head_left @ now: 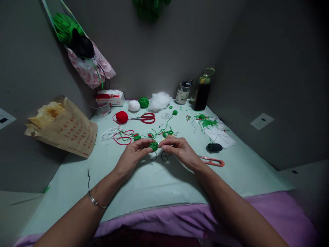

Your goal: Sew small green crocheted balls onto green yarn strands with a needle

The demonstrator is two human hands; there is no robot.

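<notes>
My left hand is closed, pinching a small green crocheted piece between thumb and fingers. From the right, my right hand meets it, fingers pinched on a slim tool that is mostly hidden; a bit of pale yellow shows above the fingers. Loops of dark thread hang below the piece and rest on the table. Just beyond my hands lie small green crocheted pieces with red parts, one dark green piece by my left fingers. Orange thread snips lie beside my right wrist.
Red yarn, red-handled scissors, white yarn, green yarn and white stuffing sit further back. A paper food bag stands left. At right are a black thread spool, green scraps and a bottle.
</notes>
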